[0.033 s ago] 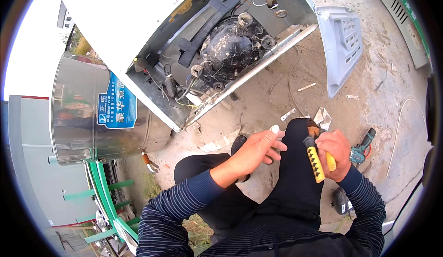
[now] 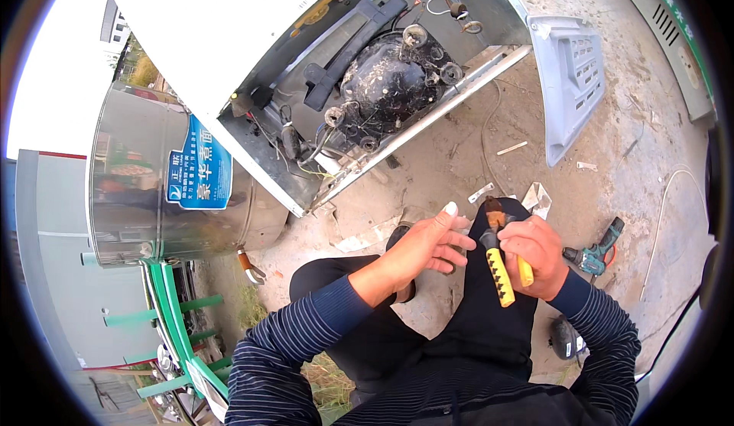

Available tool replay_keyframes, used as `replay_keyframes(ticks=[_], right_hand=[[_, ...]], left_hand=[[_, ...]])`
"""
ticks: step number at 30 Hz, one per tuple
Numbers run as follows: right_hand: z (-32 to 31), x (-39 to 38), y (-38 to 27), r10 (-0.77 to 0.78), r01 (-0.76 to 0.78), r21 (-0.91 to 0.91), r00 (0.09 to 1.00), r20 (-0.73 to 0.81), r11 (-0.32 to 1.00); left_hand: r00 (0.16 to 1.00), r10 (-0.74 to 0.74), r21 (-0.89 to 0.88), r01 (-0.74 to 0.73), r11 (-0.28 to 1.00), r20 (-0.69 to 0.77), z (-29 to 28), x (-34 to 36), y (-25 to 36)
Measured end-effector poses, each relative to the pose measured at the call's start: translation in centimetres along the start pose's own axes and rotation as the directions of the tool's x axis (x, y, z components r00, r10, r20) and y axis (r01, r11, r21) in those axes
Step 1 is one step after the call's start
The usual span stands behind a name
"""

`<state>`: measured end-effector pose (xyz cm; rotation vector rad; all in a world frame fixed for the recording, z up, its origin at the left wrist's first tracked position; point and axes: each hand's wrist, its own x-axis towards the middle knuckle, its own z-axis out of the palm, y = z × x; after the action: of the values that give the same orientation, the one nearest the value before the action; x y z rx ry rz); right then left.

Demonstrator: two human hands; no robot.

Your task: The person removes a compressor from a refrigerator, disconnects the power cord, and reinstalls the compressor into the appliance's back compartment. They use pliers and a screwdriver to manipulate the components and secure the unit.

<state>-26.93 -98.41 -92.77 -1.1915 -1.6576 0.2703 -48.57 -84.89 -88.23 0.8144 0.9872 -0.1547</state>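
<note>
A pair of pliers (image 2: 500, 277) with yellow handles and a rusty brown head is in my right hand (image 2: 535, 255), above my right knee. Its handles stand apart, one outside my fingers. My left hand (image 2: 417, 254), fingers spread and holding nothing, hovers over the gap between my knees, left of the pliers. In front of me lies a white appliance cabinet (image 2: 229, 59), tipped over with its lower compartment exposed. Inside sits a dirty black compressor (image 2: 386, 82) with round mounting feet, beside a dark grey bar (image 2: 355, 47) and loose wires. What the rusty jaws touch cannot be made out.
A light grey vented panel (image 2: 569, 82) leans at the cabinet's right end. On the ground right of me are a teal cordless drill (image 2: 596, 254) and a pale cable (image 2: 664, 219). At left, a large steel drum (image 2: 130, 189) stands by a green frame (image 2: 172, 311).
My right hand has moved slightly left with the pliers, nearer my left hand. My left hand's fingers are a little more spread. The view has shifted slightly.
</note>
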Motion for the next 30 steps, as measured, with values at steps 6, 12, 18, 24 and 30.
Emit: replay_keyframes(ticks=[6,12,18,24,30], right_hand=[[13.0,2.2,-1.3,-0.016,-0.163,0.459,0.933,0.36,0.873],[22.1,0.5,-2.8,0.224,-0.893,0.366,0.313,0.923,-0.261],[32.6,0.4,-2.3,0.745,-0.845,0.532,0.32,0.585,-0.056],[37.7,-0.3,-2.1,0.869,-0.901,0.38,0.35,0.351,0.209],[40.4,-0.5,-0.2,0.851,-0.871,0.429,0.4,0.339,0.239]], left_hand=[[0.858,-0.094,-0.273,-0.055,0.96,-0.505,-6.7,-1.2,-7.2],[0.66,-0.149,-0.377,-0.216,0.901,-0.736,-10.2,-2.7,-10.2],[0.608,-0.017,-0.235,-0.28,0.931,-0.793,-12.7,0.1,-12.3],[0.525,-0.074,-0.142,-0.091,0.986,-0.848,-18.5,2.5,-15.0],[0.531,-0.008,-0.056,-0.075,0.996,-0.848,-24.4,6.4,-17.1]])
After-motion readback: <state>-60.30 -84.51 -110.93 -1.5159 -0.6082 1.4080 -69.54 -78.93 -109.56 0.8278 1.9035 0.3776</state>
